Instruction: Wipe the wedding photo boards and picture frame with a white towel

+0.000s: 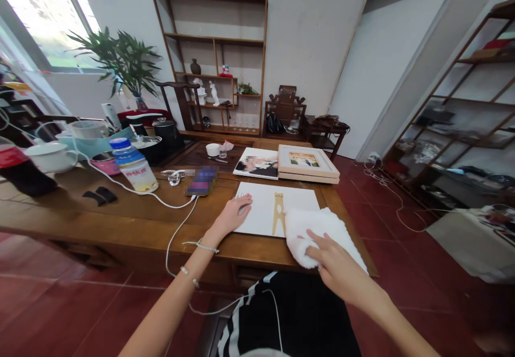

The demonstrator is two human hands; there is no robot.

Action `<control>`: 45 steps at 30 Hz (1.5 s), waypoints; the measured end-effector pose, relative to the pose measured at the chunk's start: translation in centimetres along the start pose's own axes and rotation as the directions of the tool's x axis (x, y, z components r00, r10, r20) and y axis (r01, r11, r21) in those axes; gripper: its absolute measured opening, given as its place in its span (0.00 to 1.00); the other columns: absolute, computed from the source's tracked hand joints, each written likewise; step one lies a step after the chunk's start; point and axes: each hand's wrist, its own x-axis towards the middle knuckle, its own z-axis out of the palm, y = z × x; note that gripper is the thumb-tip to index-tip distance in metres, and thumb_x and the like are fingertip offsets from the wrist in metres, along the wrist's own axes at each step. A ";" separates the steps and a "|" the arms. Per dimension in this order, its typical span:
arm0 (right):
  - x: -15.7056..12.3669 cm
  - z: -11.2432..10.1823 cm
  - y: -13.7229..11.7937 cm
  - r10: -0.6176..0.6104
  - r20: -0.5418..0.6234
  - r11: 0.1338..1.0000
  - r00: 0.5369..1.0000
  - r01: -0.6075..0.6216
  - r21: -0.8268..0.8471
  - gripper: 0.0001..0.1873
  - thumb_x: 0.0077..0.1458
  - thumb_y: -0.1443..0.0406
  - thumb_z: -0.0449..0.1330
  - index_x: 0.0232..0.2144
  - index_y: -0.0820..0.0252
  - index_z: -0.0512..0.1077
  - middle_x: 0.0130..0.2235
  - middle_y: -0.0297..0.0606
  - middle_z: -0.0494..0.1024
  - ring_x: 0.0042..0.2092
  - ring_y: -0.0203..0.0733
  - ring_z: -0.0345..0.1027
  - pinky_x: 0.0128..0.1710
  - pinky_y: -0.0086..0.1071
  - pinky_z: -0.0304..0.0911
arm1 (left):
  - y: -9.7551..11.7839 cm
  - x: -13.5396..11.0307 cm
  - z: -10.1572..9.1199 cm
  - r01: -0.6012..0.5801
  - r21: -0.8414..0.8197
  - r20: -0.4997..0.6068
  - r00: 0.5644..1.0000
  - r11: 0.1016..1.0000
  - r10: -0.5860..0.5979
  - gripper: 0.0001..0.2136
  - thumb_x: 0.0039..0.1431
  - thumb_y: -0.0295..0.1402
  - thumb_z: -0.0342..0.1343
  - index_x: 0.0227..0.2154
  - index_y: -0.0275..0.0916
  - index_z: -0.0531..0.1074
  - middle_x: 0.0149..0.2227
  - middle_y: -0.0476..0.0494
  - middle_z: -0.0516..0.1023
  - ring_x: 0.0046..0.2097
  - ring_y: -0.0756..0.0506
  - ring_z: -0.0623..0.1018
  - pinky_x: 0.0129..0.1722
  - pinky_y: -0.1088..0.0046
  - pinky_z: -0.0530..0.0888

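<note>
A white rectangular board (pixel 259 209) lies flat near the table's front edge. On it is a tan, long-legged shape (pixel 278 207) with a rounded top and an opening in its middle. My left hand (pixel 237 213) rests at the board's left edge, fingers stretched over its surface. Over the board's lower right corner spreads a fluffy white towel (pixel 330 225), which hides that part. My right hand (pixel 330 260) grips the towel, thumb and fingers pressed into its folds.
Beyond the board are a photo print (pixel 257 164) and stacked framed pictures (pixel 308 164). To the left lie a phone (pixel 202 180) on a white cable, a bottle with a blue cap (pixel 134 166), black strips (pixel 100 196), and a dark drink bottle (pixel 24 169).
</note>
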 end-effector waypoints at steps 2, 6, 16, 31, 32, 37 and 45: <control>1.0 0.0 0.8 0.004 -0.021 1.000 1.000 -0.004 0.009 0.25 0.38 0.79 0.44 0.36 0.55 0.69 0.56 0.40 0.65 0.62 0.40 0.44 0.61 0.44 0.42 | 0.0 0.0 0.0 0.003 0.003 0.005 1.000 1.000 -0.003 0.12 0.56 0.31 0.49 0.40 0.37 0.74 0.47 0.39 0.75 0.53 0.42 0.71 0.55 0.59 0.65; 5.6 0.1 4.4 0.022 -0.100 1.000 0.995 -0.024 -0.013 0.27 0.39 0.78 0.44 0.41 0.58 0.68 0.54 0.42 0.68 0.62 0.42 0.45 0.60 0.45 0.42 | -0.2 0.0 0.0 0.000 -0.006 0.004 1.000 1.000 0.000 0.13 0.56 0.32 0.49 0.41 0.37 0.74 0.48 0.39 0.74 0.53 0.42 0.71 0.55 0.59 0.66; 12.3 0.2 8.7 0.086 -0.210 0.990 0.974 -0.106 -0.088 0.28 0.43 0.79 0.44 0.46 0.64 0.67 0.54 0.47 0.66 0.63 0.44 0.44 0.59 0.46 0.40 | -0.2 0.1 0.1 0.019 -0.043 -0.001 1.000 0.999 -0.019 0.12 0.55 0.31 0.50 0.40 0.37 0.74 0.48 0.39 0.74 0.53 0.42 0.71 0.55 0.60 0.66; 1.2 -0.1 0.6 -0.004 0.000 1.000 1.000 0.004 0.006 0.26 0.38 0.79 0.44 0.37 0.55 0.69 0.57 0.39 0.63 0.63 0.40 0.44 0.61 0.43 0.42 | -0.1 0.0 0.0 -0.007 0.018 0.008 1.000 1.000 0.007 0.13 0.57 0.32 0.48 0.41 0.38 0.74 0.48 0.40 0.75 0.54 0.42 0.71 0.55 0.61 0.66; 2.1 -0.1 1.3 -0.004 -0.013 1.000 1.000 0.004 0.008 0.26 0.38 0.79 0.44 0.38 0.56 0.69 0.56 0.41 0.64 0.62 0.40 0.44 0.60 0.43 0.42 | -0.1 0.0 0.0 -0.007 0.023 0.011 1.000 1.000 0.006 0.13 0.57 0.32 0.48 0.41 0.37 0.74 0.48 0.40 0.75 0.54 0.42 0.71 0.55 0.61 0.66; 9.0 0.3 5.9 0.014 -0.121 0.999 0.993 -0.018 -0.035 0.27 0.41 0.78 0.44 0.44 0.62 0.67 0.51 0.45 0.69 0.63 0.44 0.44 0.59 0.46 0.40 | -0.2 0.0 0.0 -0.008 0.014 0.013 1.000 1.000 0.008 0.13 0.57 0.32 0.49 0.41 0.35 0.74 0.48 0.38 0.74 0.53 0.43 0.71 0.55 0.61 0.66; 12.7 0.6 6.7 0.097 -0.180 0.989 0.979 -0.115 -0.094 0.28 0.44 0.79 0.43 0.47 0.63 0.66 0.51 0.48 0.68 0.62 0.48 0.43 0.57 0.50 0.40 | -0.2 0.2 0.0 0.001 -0.024 0.001 1.000 1.000 -0.001 0.12 0.56 0.31 0.49 0.40 0.36 0.74 0.48 0.37 0.75 0.53 0.42 0.71 0.54 0.60 0.66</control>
